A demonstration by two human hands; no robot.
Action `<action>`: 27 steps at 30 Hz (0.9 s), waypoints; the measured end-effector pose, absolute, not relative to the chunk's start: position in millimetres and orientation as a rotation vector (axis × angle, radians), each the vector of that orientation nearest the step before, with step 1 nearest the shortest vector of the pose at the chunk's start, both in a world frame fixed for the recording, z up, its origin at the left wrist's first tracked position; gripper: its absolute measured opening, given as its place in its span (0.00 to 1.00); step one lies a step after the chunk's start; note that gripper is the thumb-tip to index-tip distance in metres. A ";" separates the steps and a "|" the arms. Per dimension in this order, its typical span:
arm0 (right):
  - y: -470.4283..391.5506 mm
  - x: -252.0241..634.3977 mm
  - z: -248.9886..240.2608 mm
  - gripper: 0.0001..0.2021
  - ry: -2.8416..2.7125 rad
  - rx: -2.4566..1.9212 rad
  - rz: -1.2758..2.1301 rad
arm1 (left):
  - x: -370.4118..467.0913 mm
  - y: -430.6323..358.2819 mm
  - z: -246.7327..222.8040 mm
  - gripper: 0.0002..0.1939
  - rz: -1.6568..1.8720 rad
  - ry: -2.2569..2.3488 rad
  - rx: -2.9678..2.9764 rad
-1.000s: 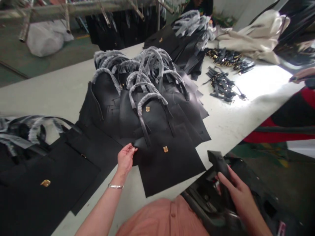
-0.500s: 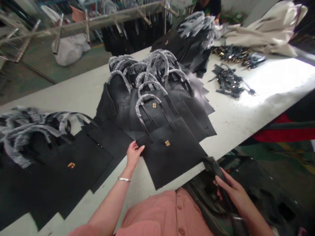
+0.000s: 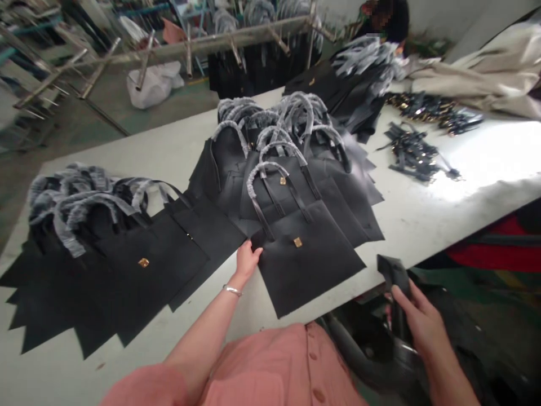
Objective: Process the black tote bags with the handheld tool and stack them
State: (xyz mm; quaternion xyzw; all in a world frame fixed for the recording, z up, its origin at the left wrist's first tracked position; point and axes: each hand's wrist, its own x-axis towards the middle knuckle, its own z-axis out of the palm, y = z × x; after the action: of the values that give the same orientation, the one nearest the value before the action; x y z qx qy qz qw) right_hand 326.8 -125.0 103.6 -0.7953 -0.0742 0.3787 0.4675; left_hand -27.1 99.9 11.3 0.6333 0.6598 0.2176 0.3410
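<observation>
A flat black handbag panel (image 3: 315, 273), with gold plate (image 3: 298, 242) and partly plastic-wrapped handle (image 3: 251, 189), lies on the desk (image 3: 160, 152), its upper-left corner pinched by the left grip (image 3: 247, 260); the right grip (image 3: 422, 316) clasps a black flat-ended object (image 3: 394, 272).

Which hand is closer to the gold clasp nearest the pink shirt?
Left. The left hand is at the black panel, left of the gold clasp; the right hand is farther, past the panel's right corner.
</observation>
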 end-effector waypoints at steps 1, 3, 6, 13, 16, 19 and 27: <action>-126.6 326.0 106.8 0.40 -0.195 -1.960 0.993 | -26.8 99.8 11.4 0.08 0.576 1.712 1.639; -125.1 324.3 108.7 0.37 -0.202 -1.942 1.121 | -26.3 99.8 12.2 0.06 0.592 1.703 1.618; -112.0 323.9 102.2 0.30 -0.193 -1.892 1.184 | -25.2 100.2 15.5 0.05 0.617 1.696 1.573; -108.0 331.9 104.0 0.37 -0.212 -1.858 0.926 | -20.0 101.4 35.6 0.09 0.719 1.578 1.361; -128.7 332.8 111.5 0.46 -0.181 -1.862 0.896 | -19.9 106.2 68.2 0.15 0.748 1.419 1.267; -147.8 333.5 112.5 0.49 -0.097 -1.833 0.915 | -18.8 110.7 129.7 0.24 0.821 1.111 1.091; -165.6 331.2 106.5 0.50 -0.126 -1.784 1.032 | 75.9 85.8 221.6 0.24 0.716 0.614 0.908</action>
State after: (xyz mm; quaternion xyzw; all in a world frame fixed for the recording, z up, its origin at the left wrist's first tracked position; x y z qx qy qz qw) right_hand 331.2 -165.6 106.5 -0.7418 -0.0525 0.4291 0.5127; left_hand 75.9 85.8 221.6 0.4223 0.2856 0.3330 0.7932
